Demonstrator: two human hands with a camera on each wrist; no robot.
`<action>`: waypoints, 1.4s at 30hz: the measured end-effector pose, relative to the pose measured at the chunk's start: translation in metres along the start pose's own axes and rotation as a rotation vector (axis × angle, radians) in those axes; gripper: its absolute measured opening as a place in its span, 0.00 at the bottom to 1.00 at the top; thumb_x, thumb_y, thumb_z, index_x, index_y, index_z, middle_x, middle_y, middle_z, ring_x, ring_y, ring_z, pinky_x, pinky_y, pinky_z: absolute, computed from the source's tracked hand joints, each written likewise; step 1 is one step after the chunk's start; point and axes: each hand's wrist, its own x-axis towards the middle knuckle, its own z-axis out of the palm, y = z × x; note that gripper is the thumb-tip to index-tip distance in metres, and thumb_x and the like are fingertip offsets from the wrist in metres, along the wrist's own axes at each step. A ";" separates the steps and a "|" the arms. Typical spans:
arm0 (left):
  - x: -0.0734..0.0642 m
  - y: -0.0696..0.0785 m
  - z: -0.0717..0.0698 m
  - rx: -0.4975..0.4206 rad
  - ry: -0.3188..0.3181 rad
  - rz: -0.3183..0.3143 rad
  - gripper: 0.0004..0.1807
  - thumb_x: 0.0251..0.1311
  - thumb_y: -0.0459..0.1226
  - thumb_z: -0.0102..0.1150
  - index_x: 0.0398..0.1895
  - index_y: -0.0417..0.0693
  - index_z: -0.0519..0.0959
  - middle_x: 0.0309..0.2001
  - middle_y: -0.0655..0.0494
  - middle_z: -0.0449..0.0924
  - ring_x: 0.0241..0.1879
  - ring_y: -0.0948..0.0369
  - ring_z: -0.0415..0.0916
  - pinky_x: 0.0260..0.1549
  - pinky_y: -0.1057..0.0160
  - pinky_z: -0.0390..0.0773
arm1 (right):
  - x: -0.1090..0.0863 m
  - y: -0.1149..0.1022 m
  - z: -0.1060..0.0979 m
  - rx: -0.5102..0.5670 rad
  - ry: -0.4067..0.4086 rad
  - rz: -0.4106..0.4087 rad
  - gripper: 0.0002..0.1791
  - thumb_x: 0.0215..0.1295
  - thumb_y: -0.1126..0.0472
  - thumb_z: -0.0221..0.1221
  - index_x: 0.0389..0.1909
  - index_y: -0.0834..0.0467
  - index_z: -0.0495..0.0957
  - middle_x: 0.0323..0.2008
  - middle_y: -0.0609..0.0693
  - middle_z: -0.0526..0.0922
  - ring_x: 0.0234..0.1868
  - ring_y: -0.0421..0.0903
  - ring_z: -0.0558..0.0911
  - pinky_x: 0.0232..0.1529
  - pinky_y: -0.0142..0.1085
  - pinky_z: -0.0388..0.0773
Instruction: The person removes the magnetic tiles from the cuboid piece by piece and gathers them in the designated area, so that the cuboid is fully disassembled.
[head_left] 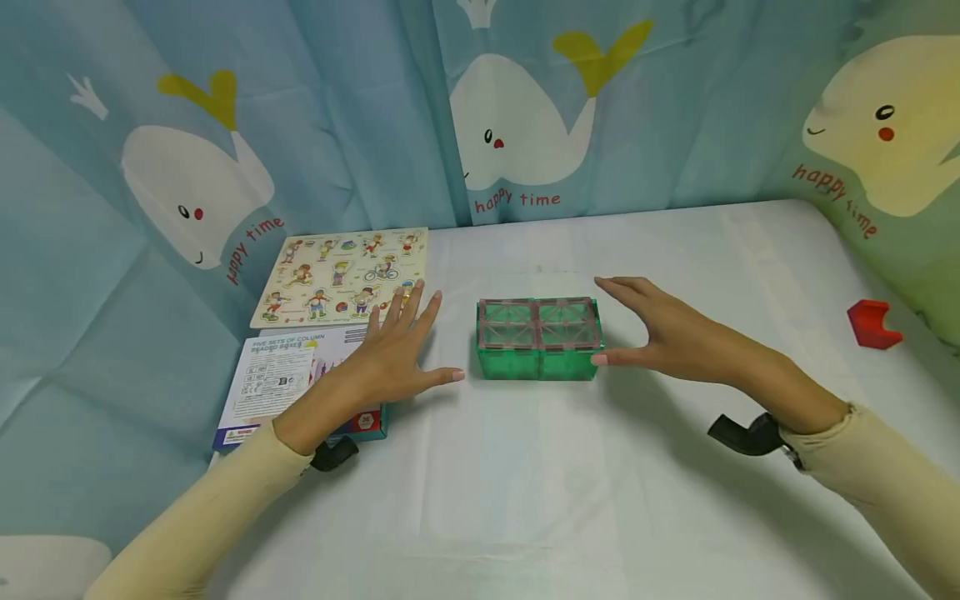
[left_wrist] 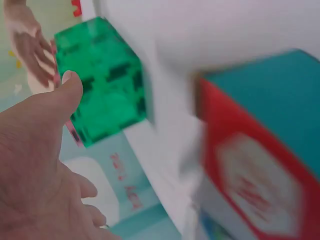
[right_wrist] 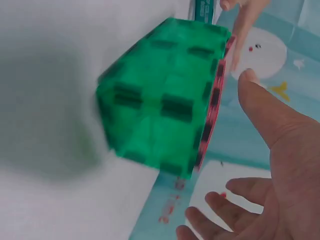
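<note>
A box of see-through green magnetic tiles (head_left: 538, 364), topped with two pink tiles (head_left: 508, 325), stands on the white table. To its left my left hand (head_left: 390, 358) hovers with fingers spread, above the edge of a printed cardboard box, holding nothing. On the other side my right hand (head_left: 675, 333) has its fingers extended and its thumb near the tile box's right edge. The right wrist view shows a gap between that thumb and the green side (right_wrist: 155, 100). In the left wrist view, the left thumb overlaps the green end (left_wrist: 107, 85); contact is unclear.
At the left lies a printed cardboard box (head_left: 273, 379), with a wooden picture puzzle board (head_left: 341, 279) behind it. A red notched piece (head_left: 872, 325) sits near the table's right edge. A blue whale-print curtain (head_left: 375, 125) hangs behind the table.
</note>
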 end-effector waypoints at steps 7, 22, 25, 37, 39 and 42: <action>0.021 0.031 -0.003 0.010 -0.013 0.117 0.64 0.65 0.72 0.57 0.88 0.56 0.31 0.86 0.53 0.19 0.85 0.47 0.24 0.80 0.34 0.35 | 0.029 -0.013 0.009 -0.020 -0.069 -0.051 0.55 0.65 0.40 0.72 0.83 0.60 0.57 0.76 0.62 0.61 0.75 0.62 0.61 0.69 0.63 0.68; 0.036 0.066 -0.011 -0.029 -0.074 0.241 0.44 0.80 0.58 0.49 0.87 0.48 0.47 0.86 0.46 0.42 0.86 0.48 0.38 0.80 0.42 0.51 | 0.045 -0.017 0.007 -0.066 -0.098 -0.037 0.46 0.60 0.41 0.76 0.74 0.58 0.72 0.66 0.59 0.69 0.64 0.59 0.67 0.66 0.62 0.62; 0.037 0.066 -0.010 -0.015 -0.054 0.260 0.44 0.79 0.57 0.50 0.87 0.47 0.50 0.85 0.45 0.46 0.85 0.49 0.43 0.79 0.42 0.57 | 0.045 -0.017 0.006 -0.068 -0.095 -0.041 0.45 0.59 0.42 0.77 0.72 0.59 0.72 0.64 0.59 0.70 0.61 0.57 0.68 0.63 0.60 0.63; 0.039 0.068 -0.009 0.013 -0.023 0.283 0.43 0.78 0.56 0.52 0.85 0.45 0.54 0.83 0.44 0.53 0.83 0.49 0.50 0.76 0.43 0.62 | 0.034 -0.021 0.006 -0.082 0.019 -0.093 0.42 0.57 0.48 0.80 0.67 0.61 0.73 0.59 0.58 0.70 0.58 0.57 0.67 0.59 0.55 0.64; 0.039 0.068 -0.009 0.013 -0.023 0.283 0.43 0.78 0.56 0.52 0.85 0.45 0.54 0.83 0.44 0.53 0.83 0.48 0.50 0.76 0.43 0.62 | 0.030 -0.020 0.002 -0.072 0.034 -0.097 0.41 0.58 0.50 0.80 0.68 0.60 0.73 0.60 0.58 0.70 0.59 0.57 0.66 0.59 0.56 0.65; 0.039 0.067 -0.009 0.008 -0.023 0.287 0.43 0.78 0.56 0.53 0.85 0.44 0.54 0.83 0.43 0.53 0.82 0.48 0.50 0.76 0.43 0.63 | 0.023 -0.015 -0.009 -0.046 0.058 -0.101 0.42 0.57 0.50 0.80 0.68 0.58 0.73 0.61 0.58 0.70 0.61 0.58 0.65 0.58 0.55 0.67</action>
